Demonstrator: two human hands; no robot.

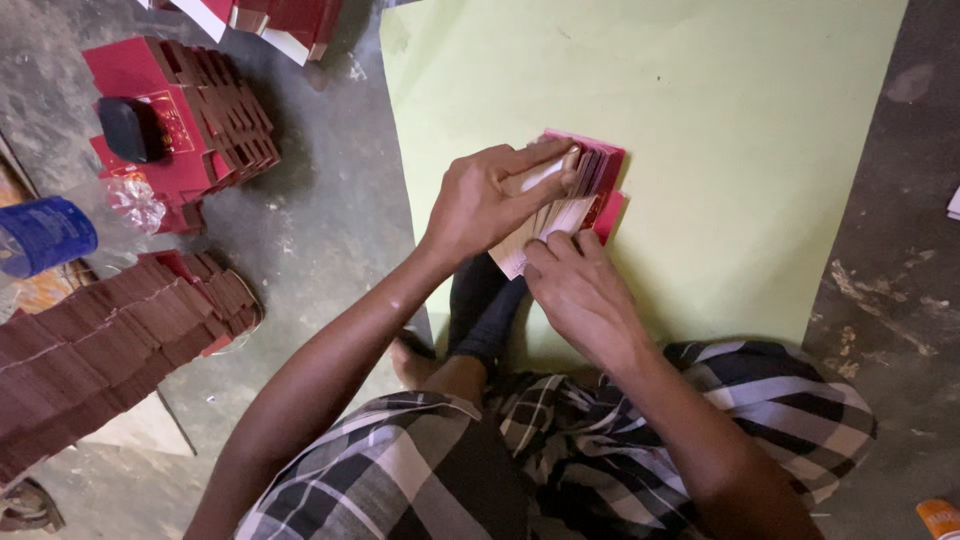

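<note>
A fanned stack of flat red card pieces with pale undersides rests on a large pale green sheet spread over the floor. My left hand lies on top of the stack, fingers pressing across it and holding a pale card edge. My right hand grips the near end of the same stack from below, thumb against the pale cards. Both hands hide most of the stack. My legs in checked cloth sit under my arms.
On the grey floor at the left lie rows of folded red cartons, a black object on them, a long dark red fanned stack, a blue cup and crumpled clear plastic. More red cards lie at the top edge.
</note>
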